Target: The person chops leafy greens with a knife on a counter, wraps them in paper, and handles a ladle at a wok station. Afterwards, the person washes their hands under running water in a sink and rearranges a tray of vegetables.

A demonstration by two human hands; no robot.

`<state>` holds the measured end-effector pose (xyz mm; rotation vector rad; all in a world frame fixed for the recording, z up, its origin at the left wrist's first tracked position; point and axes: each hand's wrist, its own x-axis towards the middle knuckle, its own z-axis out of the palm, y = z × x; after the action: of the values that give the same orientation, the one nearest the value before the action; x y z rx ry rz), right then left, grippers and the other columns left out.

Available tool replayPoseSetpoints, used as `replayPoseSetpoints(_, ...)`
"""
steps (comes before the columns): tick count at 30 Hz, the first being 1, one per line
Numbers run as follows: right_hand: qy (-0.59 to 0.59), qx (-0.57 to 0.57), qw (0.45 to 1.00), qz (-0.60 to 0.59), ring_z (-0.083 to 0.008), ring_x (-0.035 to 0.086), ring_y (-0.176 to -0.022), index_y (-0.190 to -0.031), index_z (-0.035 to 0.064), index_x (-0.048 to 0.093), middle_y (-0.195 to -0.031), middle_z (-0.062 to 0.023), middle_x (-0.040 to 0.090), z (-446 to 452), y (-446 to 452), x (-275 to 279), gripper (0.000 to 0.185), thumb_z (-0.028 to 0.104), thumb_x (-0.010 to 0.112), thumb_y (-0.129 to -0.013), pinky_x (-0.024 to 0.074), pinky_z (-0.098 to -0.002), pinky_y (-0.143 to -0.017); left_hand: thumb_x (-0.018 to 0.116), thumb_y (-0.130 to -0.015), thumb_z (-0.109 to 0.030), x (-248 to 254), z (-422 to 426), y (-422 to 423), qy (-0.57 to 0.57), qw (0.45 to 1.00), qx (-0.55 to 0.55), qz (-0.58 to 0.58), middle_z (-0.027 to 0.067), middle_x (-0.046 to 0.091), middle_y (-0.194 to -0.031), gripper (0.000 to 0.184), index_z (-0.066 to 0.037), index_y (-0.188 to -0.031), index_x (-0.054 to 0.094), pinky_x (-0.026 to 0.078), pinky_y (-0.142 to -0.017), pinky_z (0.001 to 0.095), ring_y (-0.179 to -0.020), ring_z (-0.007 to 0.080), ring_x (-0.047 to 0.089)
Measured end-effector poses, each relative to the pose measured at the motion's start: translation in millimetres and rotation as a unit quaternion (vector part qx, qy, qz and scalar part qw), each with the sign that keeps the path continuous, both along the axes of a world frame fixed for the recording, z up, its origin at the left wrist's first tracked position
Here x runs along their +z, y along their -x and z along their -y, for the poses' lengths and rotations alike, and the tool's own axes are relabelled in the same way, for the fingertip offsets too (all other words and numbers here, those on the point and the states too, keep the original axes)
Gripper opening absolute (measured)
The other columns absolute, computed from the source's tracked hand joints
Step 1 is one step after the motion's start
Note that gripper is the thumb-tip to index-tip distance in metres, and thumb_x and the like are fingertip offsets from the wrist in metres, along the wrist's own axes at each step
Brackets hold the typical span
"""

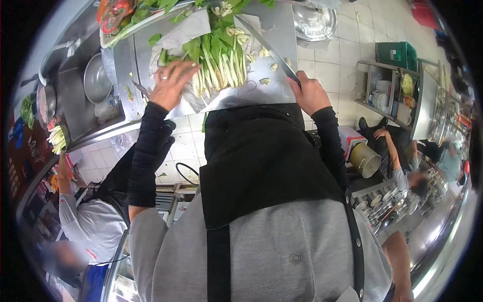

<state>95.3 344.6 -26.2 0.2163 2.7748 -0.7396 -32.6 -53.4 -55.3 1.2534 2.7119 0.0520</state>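
A bunch of leafy greens (221, 60) with pale stalks lies on the metal worktop (282, 30), stalk ends toward me. My left hand (173, 83) is at its left side, fingers spread; whether the fingertips touch the stalks I cannot tell. In my right hand (310, 94) is the handle of a large kitchen knife (269, 48), its blade slanting up and left past the greens. Crumpled paper (186, 32) lies under and beside the leaves. Small cut-off ends (265, 81) and a thin pinkish loop (246, 89) lie between the greens and my right hand.
A white basket (113, 39) of vegetables stands at the upper left, above a sink holding a metal bowl (97, 80). Metal bowls (314, 22) sit beyond the worktop's right end. One co-worker at left holds a bunch of stalks (58, 138); others are at right near a large pot (365, 160).
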Motion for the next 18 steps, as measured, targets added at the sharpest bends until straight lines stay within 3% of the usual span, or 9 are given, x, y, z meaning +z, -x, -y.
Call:
replayPoseSetpoints(3, -0.009, 0.014, 1.0, 0.005, -0.0501, 0.066, -0.076, -0.1, -0.001, 0.057, -0.074, -0.0297, 0.066, 3, 4, 0, 0.036, 0.035, 0.06, -0.1, 0.0529, -0.057, -0.067, 0.064, -0.075, 0.008, -5, -28, 8, -0.019, 0.994, -0.063, -0.083, -0.005, 0.048, -0.151, 0.083, -0.024, -0.15, 0.049, 0.029, -0.118, 0.0511, -0.144, 0.0236, 0.04)
replayPoseSetpoints(6, -0.013, 0.029, 0.999, -0.002, -0.0503, 0.066, -0.075, -0.099, -0.0008, 0.057, -0.074, -0.0296, 0.066, 2, 6, -2, 0.036, 0.035, 0.06, -0.1, 0.0526, -0.0572, -0.067, 0.06, -0.073, 0.013, -15, -56, 30, -0.038, 0.981, -0.188, -0.014, -0.0015, 0.047, -0.153, 0.085, -0.024, -0.149, 0.048, 0.024, -0.121, 0.0534, -0.146, 0.0212, 0.038)
replayPoseSetpoints(7, -0.011, 0.036, 0.999, -0.006, -0.0503, 0.066, -0.075, -0.098, -0.0008, 0.056, -0.074, -0.0295, 0.066, 1, 6, -4, 0.036, 0.035, 0.06, -0.1, 0.0526, -0.0572, -0.067, 0.064, -0.071, 0.011, -21, -64, 35, -0.062, 0.976, -0.21, 0.014, 0.0003, 0.051, -0.147, 0.079, -0.019, -0.143, 0.052, 0.022, -0.123, 0.0546, -0.145, 0.019, 0.04)
replayPoseSetpoints(10, -0.005, 0.03, 1.0, -0.004, -0.0502, 0.066, -0.075, -0.098, -0.0009, 0.056, -0.074, -0.0293, 0.066, 0, 7, -6, 0.036, 0.035, 0.06, -0.1, 0.0525, -0.0569, -0.068, 0.066, -0.073, 0.007, 2, -72, 46, 0.001, 0.976, -0.209, 0.064, 0.0025, 0.056, -0.137, 0.066, -0.015, -0.135, 0.056, 0.022, -0.123, 0.0535, -0.142, 0.0188, 0.043)
replayPoseSetpoints(11, -0.003, 0.031, 0.999, -0.009, -0.0499, 0.066, -0.075, -0.098, -0.0008, 0.056, -0.073, -0.0287, 0.066, -1, 7, -7, 0.036, 0.035, 0.06, -0.1, 0.0523, -0.0567, -0.069, 0.068, -0.074, 0.001, -4, -68, 48, -0.055, 0.972, -0.228, 0.031, 0.0032, 0.059, -0.129, 0.055, -0.014, -0.126, 0.059, 0.023, -0.121, 0.0523, -0.134, 0.0207, 0.05)
replayPoseSetpoints(14, -0.022, 0.019, 0.999, -0.016, -0.0496, 0.066, -0.075, -0.097, -0.0006, 0.056, -0.073, -0.0286, 0.065, -3, 2, -10, 0.036, 0.035, 0.06, -0.101, 0.052, -0.0568, -0.069, 0.067, -0.071, 0.004, -27, -58, 56, -0.04, 0.97, -0.24, 0.017, 0.0031, 0.059, -0.128, 0.057, -0.014, -0.125, 0.06, 0.024, -0.12, 0.0523, -0.131, 0.0209, 0.053)
replayPoseSetpoints(18, -0.003, -0.005, 1.0, -0.01, -0.0504, 0.066, -0.076, -0.096, -0.0009, 0.057, -0.072, -0.0295, 0.065, -7, -6, -7, 0.038, 0.037, 0.059, -0.101, 0.052, -0.0573, -0.069, 0.069, -0.072, 0.001, 35, -60, 60, -0.154, 0.972, -0.163, 0.075, 0.004, 0.059, -0.128, 0.05, -0.015, -0.118, 0.062, 0.025, -0.118, 0.0504, -0.13, 0.0225, 0.053)
